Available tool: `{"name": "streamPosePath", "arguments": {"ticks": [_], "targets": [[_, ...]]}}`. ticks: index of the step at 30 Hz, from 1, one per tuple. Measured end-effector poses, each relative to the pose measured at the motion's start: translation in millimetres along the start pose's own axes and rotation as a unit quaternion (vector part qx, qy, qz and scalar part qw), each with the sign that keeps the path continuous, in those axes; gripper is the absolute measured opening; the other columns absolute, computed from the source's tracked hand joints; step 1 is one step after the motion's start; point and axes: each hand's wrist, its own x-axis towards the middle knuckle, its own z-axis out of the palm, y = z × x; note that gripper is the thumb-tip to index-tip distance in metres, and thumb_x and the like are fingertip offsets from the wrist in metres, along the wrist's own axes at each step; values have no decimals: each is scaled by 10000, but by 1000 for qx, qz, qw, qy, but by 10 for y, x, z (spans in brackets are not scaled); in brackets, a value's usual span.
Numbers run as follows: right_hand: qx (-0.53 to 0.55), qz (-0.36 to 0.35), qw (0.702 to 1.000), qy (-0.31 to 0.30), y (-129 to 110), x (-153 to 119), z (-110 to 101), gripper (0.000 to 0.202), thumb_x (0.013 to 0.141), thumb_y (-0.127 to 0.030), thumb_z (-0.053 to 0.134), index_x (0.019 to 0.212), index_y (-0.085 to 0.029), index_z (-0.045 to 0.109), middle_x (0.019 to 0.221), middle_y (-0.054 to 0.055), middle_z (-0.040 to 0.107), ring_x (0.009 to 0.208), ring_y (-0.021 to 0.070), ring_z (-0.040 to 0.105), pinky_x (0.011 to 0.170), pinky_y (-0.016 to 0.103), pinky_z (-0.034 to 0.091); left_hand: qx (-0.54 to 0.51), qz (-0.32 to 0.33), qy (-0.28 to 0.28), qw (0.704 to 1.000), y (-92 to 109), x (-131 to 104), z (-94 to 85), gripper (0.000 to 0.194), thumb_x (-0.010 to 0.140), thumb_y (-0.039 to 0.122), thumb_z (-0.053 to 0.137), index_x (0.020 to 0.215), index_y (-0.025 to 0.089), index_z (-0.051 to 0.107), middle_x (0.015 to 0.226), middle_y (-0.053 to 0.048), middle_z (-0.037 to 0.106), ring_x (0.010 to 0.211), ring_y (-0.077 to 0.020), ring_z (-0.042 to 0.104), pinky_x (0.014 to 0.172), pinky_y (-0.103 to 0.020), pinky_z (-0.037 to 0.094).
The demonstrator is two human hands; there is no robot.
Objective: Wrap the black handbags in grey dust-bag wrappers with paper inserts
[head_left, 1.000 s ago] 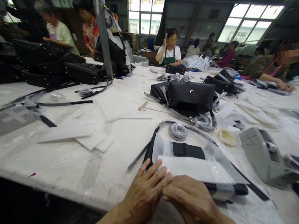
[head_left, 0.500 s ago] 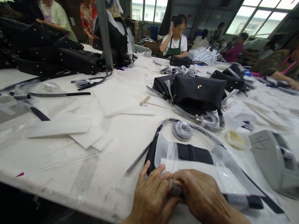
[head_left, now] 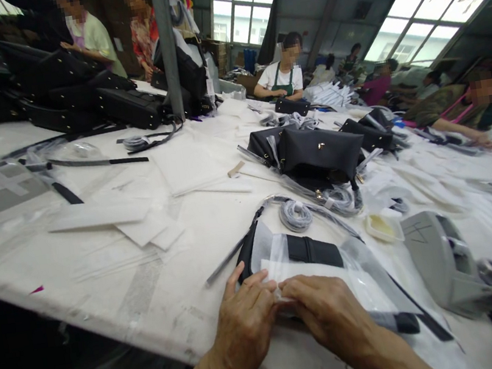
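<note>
A black handbag (head_left: 314,251) lies on the table right in front of me, partly covered by a white wrapping sheet (head_left: 358,288) and clear film. My left hand (head_left: 247,314) is closed over the sheet's near edge, its forefinger reaching toward the bag's left end. Beside it, my right hand (head_left: 329,311) is bent over the same edge, fingertips pressed together on the sheet and almost touching the left ones. Both thumbs are mostly hidden below. Just beyond the bag sits a coiled strap (head_left: 295,215) in plastic wrap.
To the right stand a grey tape dispenser (head_left: 438,267) and a small pale tray (head_left: 382,229). Another black handbag (head_left: 323,157) lies farther back. White sheets (head_left: 136,222) are scattered at left, near a metal post (head_left: 168,48). A pile of black bags (head_left: 73,81) and several people are beyond.
My right hand's fingers have flattened forward onto the sheet's edge, and the left fingers have pressed down. Across the table, a person's raised hand has come down from the head.
</note>
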Motion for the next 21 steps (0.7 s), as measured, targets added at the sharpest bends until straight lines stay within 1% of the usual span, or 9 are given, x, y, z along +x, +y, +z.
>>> {"name": "streamPosePath", "arguments": {"ticks": [2,3,7,10,15,18,21], "targets": [[-27,12,1000,-5,48,21,12,208,973,-159,472,834,-202,619,750,18,683,657,159,636,629,251,437,3,-17,-3,1000,21,1,22,192,984,103,432,1052,183,594,951,-15,720,1116,-202,646,1157,-441,253],[-29,22,999,-6,72,41,13,204,960,-156,488,815,-197,625,733,17,678,639,156,627,617,249,423,8,-28,-4,1000,31,5,37,186,983,105,427,1023,186,590,931,-17,709,1110,-209,644,1143,-454,271],[28,88,995,-26,150,167,-14,165,927,-153,567,824,-198,687,783,14,720,720,153,668,674,228,436,49,-63,-1,997,41,39,111,197,975,101,401,883,189,551,832,-25,647,1044,-232,651,1068,-510,364],[37,127,991,-36,177,263,-12,146,913,-172,620,803,-198,712,805,18,717,763,160,671,716,234,444,83,-75,4,994,21,69,166,196,947,83,417,819,196,511,765,-10,601,985,-229,657,1028,-517,412],[41,190,981,-26,201,354,39,118,839,-171,699,724,-196,703,761,0,681,732,153,637,676,240,415,119,-74,0,990,7,100,208,176,920,82,439,803,203,490,778,-17,599,955,-227,658,1028,-533,430],[81,230,969,-29,237,392,32,115,793,-179,711,680,-196,697,702,-12,684,695,152,623,641,243,395,132,-81,-8,988,13,122,204,175,925,100,440,798,212,482,779,-13,601,916,-222,661,1019,-539,445],[134,250,958,-36,277,425,6,98,756,-194,716,659,-190,703,645,-19,674,648,146,607,595,237,373,141,-81,-13,987,1,142,201,182,915,91,447,789,219,477,741,11,578,833,-196,659,1022,-521,454]]}}
